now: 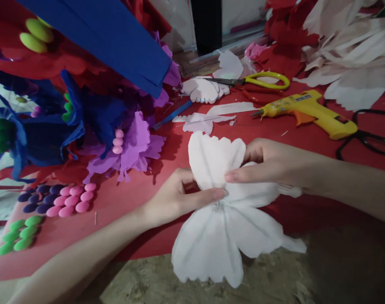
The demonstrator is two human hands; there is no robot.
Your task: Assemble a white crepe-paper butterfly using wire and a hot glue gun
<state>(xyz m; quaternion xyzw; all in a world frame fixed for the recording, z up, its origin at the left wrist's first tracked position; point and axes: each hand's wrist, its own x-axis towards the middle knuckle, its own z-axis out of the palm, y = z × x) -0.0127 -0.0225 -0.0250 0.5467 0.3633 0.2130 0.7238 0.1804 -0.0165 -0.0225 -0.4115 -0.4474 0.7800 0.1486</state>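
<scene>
A white paper flower (224,228) with wide scalloped petals hangs over the front edge of a red sheet (116,207). My left hand (176,196) pinches its gathered centre from the left, thumb pressed across the petals. From the right, my right hand (271,162) closes on an upper petal, with the forefinger laid along the fold. A small metal staple or pin shows at the flower's centre.
A yellow glue gun (309,110) and yellow-handled scissors (258,80) lie behind the hands. White petal cut-outs (205,89) sit mid-table. Blue and purple paper flowers (84,122) crowd the left. Pink, purple and green oval beads (61,200) lie front left. Red and white flowers are stacked back right.
</scene>
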